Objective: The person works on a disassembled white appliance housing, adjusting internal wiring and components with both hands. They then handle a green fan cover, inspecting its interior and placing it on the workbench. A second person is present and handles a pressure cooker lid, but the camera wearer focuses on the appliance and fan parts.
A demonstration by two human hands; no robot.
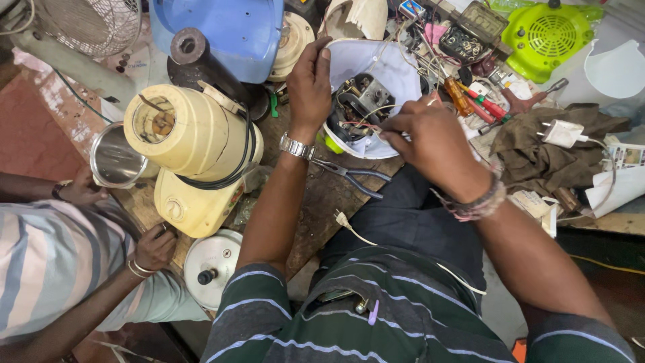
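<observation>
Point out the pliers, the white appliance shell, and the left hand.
pliers (349, 175), head view, on the handles.
white appliance shell (396, 67), head view, on its inner wall.
left hand (309, 87), head view, on its back.

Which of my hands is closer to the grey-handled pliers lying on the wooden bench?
Left. Your left hand grips the white appliance shell's rim, above the grey-handled pliers. Your right hand is beside them, about equally near; hard to separate.
</observation>
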